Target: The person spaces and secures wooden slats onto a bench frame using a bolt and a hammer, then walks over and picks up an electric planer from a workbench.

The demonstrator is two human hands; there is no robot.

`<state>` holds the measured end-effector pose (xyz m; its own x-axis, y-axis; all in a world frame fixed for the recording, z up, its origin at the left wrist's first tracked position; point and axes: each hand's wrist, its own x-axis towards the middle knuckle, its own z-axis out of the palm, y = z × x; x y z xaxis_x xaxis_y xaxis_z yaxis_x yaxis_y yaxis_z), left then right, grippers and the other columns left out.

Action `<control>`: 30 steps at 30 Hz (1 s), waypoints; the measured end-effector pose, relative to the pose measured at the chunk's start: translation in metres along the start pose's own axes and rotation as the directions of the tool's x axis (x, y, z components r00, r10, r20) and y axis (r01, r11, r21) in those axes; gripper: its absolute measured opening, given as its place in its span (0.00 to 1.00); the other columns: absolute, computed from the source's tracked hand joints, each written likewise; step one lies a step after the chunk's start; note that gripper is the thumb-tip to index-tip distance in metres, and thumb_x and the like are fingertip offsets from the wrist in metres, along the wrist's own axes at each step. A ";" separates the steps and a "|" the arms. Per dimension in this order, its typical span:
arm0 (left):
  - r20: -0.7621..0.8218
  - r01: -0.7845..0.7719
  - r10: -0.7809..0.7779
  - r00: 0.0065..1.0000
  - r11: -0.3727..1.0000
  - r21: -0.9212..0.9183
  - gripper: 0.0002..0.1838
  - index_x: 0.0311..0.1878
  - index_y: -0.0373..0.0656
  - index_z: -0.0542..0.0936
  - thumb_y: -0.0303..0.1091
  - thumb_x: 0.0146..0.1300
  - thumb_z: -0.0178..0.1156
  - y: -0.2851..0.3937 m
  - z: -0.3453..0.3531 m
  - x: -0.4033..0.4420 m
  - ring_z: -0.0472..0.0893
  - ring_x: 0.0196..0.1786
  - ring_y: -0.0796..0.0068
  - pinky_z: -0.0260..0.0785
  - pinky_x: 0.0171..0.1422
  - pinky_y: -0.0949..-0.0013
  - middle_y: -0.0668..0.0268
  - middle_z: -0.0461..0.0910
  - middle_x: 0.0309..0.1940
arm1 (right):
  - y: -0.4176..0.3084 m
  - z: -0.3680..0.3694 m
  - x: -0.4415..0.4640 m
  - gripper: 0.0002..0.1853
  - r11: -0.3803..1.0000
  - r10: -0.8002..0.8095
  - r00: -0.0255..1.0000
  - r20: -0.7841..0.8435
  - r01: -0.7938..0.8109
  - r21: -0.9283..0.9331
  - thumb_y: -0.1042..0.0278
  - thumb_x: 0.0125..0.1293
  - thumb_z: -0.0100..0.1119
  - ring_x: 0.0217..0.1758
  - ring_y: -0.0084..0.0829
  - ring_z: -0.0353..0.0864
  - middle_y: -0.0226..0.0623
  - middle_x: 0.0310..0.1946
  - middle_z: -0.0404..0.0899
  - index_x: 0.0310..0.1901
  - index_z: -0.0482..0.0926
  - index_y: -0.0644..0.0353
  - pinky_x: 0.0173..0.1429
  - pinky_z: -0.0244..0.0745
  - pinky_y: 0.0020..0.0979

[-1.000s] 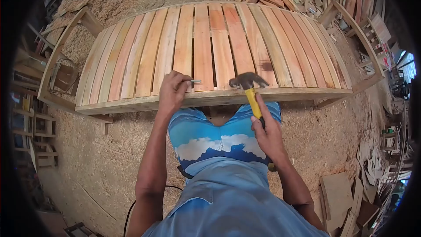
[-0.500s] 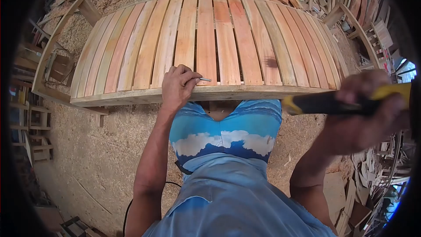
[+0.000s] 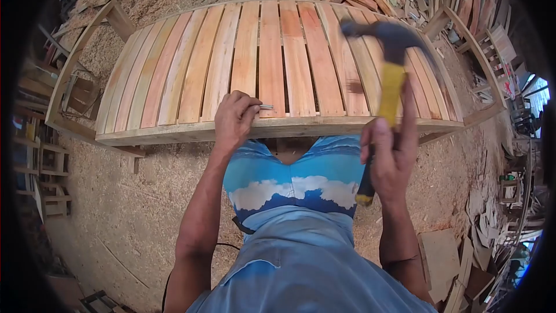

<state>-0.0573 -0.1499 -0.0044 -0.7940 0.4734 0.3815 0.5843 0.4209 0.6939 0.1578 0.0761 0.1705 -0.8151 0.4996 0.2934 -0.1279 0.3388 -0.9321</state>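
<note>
Hammer (image 3: pixel 392 90) swings in from the right end, blurred over the slatted frame's (image 3: pixel 271 52) right half, nearer the nail (image 3: pixel 267 106) again; right hand (image 3: pixel 394 159) wraps its handle, left hand's (image 3: pixel 234 122) fingers (image 3: pixel 249 102) pinch the nail above the near edge's middle.

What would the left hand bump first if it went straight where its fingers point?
Probably the wooden slat beneath the metal rod the left hand holds, though its height is hard to tell.

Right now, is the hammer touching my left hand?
Apart. The head view shows the hammer in the right hand, well clear of the left hand, with wooden slats visible between them.
</note>
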 end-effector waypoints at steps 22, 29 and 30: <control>0.031 -0.020 0.017 0.999 0.994 0.111 0.06 0.46 0.54 0.97 0.38 0.69 0.76 -0.005 0.005 -0.001 0.82 0.50 0.60 0.76 0.58 0.55 0.70 0.86 0.41 | -0.045 0.011 0.028 0.35 0.911 -0.410 0.908 -0.079 0.413 0.019 0.63 0.95 0.44 0.25 0.22 0.77 0.40 0.32 0.82 0.95 0.46 0.51 0.28 0.74 0.24; 0.037 -0.018 0.014 0.999 0.995 0.097 0.06 0.45 0.52 0.97 0.37 0.68 0.76 -0.003 0.003 0.001 0.82 0.50 0.59 0.75 0.58 0.54 0.68 0.86 0.41 | 0.014 0.022 0.024 0.32 0.897 -0.426 0.904 -0.009 0.422 -0.131 0.62 0.92 0.50 0.24 0.30 0.79 0.40 0.30 0.80 0.88 0.51 0.49 0.31 0.79 0.33; 0.035 -0.030 0.026 0.999 0.995 0.098 0.06 0.45 0.52 0.97 0.37 0.68 0.76 -0.004 0.002 0.003 0.82 0.50 0.59 0.75 0.58 0.54 0.68 0.86 0.41 | 0.050 0.025 0.010 0.39 0.899 -0.311 0.934 0.176 0.350 -0.265 0.65 0.90 0.53 0.26 0.35 0.83 0.44 0.31 0.83 0.94 0.48 0.45 0.35 0.82 0.37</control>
<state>-0.0614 -0.1489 -0.0075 -0.7718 0.5112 0.3780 0.6213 0.4804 0.6190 0.1292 0.0784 0.1212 -0.8206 0.2209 0.5271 -0.2501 0.6904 -0.6788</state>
